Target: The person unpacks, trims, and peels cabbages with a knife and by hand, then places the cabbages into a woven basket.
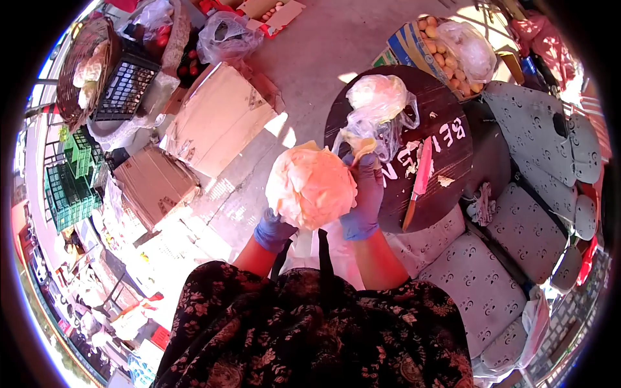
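A large pale round leafy head, like a cabbage (311, 185), is held up in front of my body. My left hand (275, 229), in a blue glove, supports it from the lower left, its fingers partly hidden beneath. My right hand (363, 197), also gloved, is at its right side, with a loose piece of leaf (359, 146) at the fingertips. On the dark round table (414, 219) beyond lies a plastic-wrapped pale head (376, 100). A knife (422, 174) with a pink blade and brown handle rests there, beside small leaf scraps (445, 181).
Grey patterned seats (475, 275) stand at the right. A box of orange-coloured round produce (446, 58) is behind the table. Cardboard boxes (220, 119), a black crate (126, 87) and green crates (71, 181) stand at the left.
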Motion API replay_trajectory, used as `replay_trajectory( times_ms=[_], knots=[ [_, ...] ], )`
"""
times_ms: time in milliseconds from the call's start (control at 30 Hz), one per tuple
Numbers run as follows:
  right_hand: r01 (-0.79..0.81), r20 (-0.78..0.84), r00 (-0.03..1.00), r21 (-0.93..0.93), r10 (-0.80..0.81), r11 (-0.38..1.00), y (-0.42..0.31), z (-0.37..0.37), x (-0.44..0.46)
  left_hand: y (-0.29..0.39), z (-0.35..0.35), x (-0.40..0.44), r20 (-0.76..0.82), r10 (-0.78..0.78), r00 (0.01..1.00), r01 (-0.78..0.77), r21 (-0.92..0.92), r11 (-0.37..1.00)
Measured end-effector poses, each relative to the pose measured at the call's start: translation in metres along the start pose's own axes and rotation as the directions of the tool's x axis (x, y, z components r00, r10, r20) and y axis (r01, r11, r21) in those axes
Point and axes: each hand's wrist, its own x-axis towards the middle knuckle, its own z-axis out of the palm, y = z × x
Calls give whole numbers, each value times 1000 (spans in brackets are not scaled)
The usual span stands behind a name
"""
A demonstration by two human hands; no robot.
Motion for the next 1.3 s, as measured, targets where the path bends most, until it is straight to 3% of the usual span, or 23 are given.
replay_trajectory(
  times_ms=[67,100,133,200,233,333,433,533,600,733,767,867,900,1033,1133,1200,1300],
  knots=[
    [-186,188,970,155,156,970,41,12,-11,26,-9,-33,-47,198,979,-198,-8,980],
    [-206,-27,977,101,210,973,65,28,-18,47,-7,-54,-101,198,975,-220,-321,921],
    [-268,122,961,204,247,942,85,46,-28,71,-3,-76,-139,195,971,-239,-602,762],
    [-451,417,862,372,288,811,117,83,-48,112,-24,-120,-215,227,950,-312,-658,685],
    [-544,453,818,410,355,732,128,107,-64,130,-38,-147,-208,263,942,-331,-699,634],
    [-625,587,663,93,465,775,173,162,-117,188,-75,-228,-326,412,851,-514,-678,525],
    [-685,599,481,-198,640,701,238,191,-169,226,-118,-311,-377,573,727,-648,-651,394],
    [-689,500,334,-449,799,569,296,210,-213,251,-136,-381,-389,689,612,-716,-643,273],
    [-687,424,226,-569,877,452,334,228,-242,256,-151,-419,-479,714,510,-784,-601,156],
    [-620,245,88,-745,966,246,407,229,-274,237,-184,-473,-635,690,347,-887,-461,22],
    [-531,227,110,-809,968,250,430,232,-280,236,-196,-485,-655,682,325,-879,-476,-38],
    [-333,167,-3,-930,986,157,474,255,-298,223,-228,-510,-767,609,201,-946,-313,-82],
    [-123,118,36,-985,992,122,490,268,-308,222,-237,-519,-799,574,181,-956,-279,-87],
    [47,-3,-32,-999,999,-2,560,285,-331,238,-257,-547,-850,526,26,-972,-145,-186],
    [109,35,-21,-993,999,37,614,287,-360,250,-288,-569,-872,482,-83,-965,-49,-256],
    [128,-20,-14,-992,1000,-18,659,288,-380,258,-308,-584,-867,476,-144,-950,-14,-312],
    [130,-37,-61,-991,997,-29,733,298,-436,277,-334,-624,-870,471,-148,-933,-35,-357]
  ],
)
